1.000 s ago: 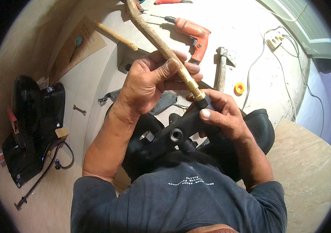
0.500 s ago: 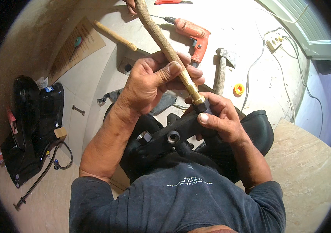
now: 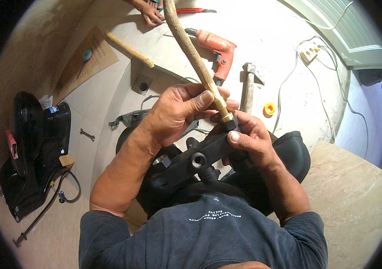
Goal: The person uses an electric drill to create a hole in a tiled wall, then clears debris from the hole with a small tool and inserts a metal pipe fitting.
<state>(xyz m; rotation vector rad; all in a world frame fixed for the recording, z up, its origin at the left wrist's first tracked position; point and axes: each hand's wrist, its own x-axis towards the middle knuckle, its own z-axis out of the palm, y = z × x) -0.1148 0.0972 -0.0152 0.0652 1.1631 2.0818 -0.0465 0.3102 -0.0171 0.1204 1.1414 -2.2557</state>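
My left hand (image 3: 177, 110) is closed round the lower part of a long wooden stick (image 3: 190, 49), thumb pressed along it. The stick's lower end sits in a threaded brass fitting (image 3: 221, 106), which meets the black nut (image 3: 230, 123) at the end of a black mixer tap body (image 3: 177, 161). My right hand (image 3: 257, 136) grips that end of the tap body, its thumb beside the nut. A chrome hex nut (image 3: 161, 162) is on the body's other end, and an open round port (image 3: 197, 159) faces up between them. The body lies over my lap.
Beyond my hands lie a red drill (image 3: 218, 48), a hammer (image 3: 250, 85) and a yellow-orange tape roll (image 3: 269, 109). Another person's hand (image 3: 151, 15) is near a red-handled tool (image 3: 190, 10). Cables run from a power strip (image 3: 309, 54). Black shower parts (image 3: 32, 166) lie left.
The other person's hand has come further into view at the top. My view has shifted slightly; my hands keep their hold on the stick and tap body.
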